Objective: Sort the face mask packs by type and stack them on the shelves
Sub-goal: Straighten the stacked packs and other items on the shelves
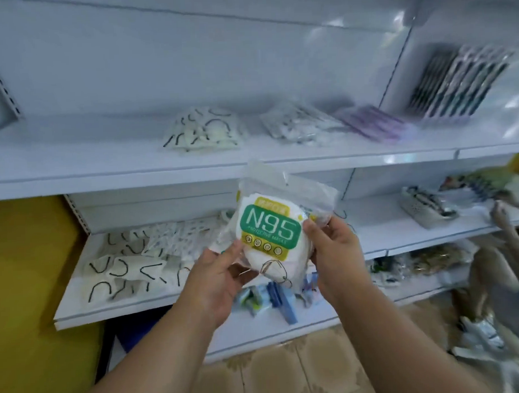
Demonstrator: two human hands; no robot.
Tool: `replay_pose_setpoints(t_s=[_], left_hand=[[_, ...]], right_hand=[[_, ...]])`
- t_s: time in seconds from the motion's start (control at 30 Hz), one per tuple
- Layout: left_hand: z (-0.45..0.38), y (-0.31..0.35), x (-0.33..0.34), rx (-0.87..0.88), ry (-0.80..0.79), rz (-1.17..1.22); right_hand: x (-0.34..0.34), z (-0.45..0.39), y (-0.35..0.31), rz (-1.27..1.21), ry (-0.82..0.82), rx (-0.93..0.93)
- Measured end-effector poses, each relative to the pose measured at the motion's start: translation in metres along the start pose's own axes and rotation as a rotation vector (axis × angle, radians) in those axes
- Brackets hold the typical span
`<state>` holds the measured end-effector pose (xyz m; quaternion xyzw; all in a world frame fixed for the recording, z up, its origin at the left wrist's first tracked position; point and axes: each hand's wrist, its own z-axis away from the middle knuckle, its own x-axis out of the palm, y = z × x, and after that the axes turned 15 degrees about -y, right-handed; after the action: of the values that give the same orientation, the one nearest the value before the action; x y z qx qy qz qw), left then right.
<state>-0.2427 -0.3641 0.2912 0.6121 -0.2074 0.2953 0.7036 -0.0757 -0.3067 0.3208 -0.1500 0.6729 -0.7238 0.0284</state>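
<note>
The N95 mask pack (268, 234), a clear bag with a green and yellow label facing the camera, was held upright in mid-air in front of the white shelving, level with the gap between the upper shelf (74, 161) and the middle shelf (88, 308). The left hand (217, 280) gripped the pack's lower left corner, thumb on the front face and the other fingers curled behind the bag. The right hand (332, 252) pinched the pack's right edge, its thumb (311, 232) pressed beside the label and the remaining fingers closed behind. The pack sat between the two hands, tilted slightly. On the upper shelf lay a pile of white masks with black ear loops (201, 129), a second clear-bagged pile (297, 124) just beside it, and purple packs (373, 124) further right. The middle shelf carried loose white masks with black loops (125, 268). Blue-packaged items (279, 298) lay on the lowest shelf below the hands. Another person's hand (500, 214) reached toward the shelving at the right; detail there was blurred.
</note>
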Motion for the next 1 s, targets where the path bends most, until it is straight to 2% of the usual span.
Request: replay_pose_setpoints(t_s=[0.2, 0.37, 0.53, 0.63, 0.73, 0.93, 1.0], left_hand=[[-0.009, 0.017, 0.116, 0.123, -0.140, -0.100], [-0.027, 0.063, 0.166, 0.254, -0.250, -0.177], [-0.056, 0.124, 0.208, 0.271, -0.420, -0.543], [-0.070, 0.150, 0.237, 0.268, -0.423, -0.728], [-0.082, 0.165, 0.264, 0.306, -0.394, -0.758], [-0.107, 0.214, 0.344, 0.580, -0.317, -0.845], [-0.123, 0.231, 0.373, 0.623, -0.312, -0.838]], right_hand=[[-0.039, 0.011, -0.109, 0.023, 0.018, -0.192], [-0.057, -0.004, -0.182, 0.139, -0.001, -0.327], [-0.066, -0.028, -0.238, 0.193, 0.030, -0.468], [-0.065, -0.040, -0.264, 0.215, 0.003, -0.536], [-0.066, -0.052, -0.286, 0.228, 0.009, -0.599], [-0.086, -0.096, -0.371, 0.322, 0.057, -0.655], [-0.099, -0.119, -0.404, 0.380, 0.044, -0.635]])
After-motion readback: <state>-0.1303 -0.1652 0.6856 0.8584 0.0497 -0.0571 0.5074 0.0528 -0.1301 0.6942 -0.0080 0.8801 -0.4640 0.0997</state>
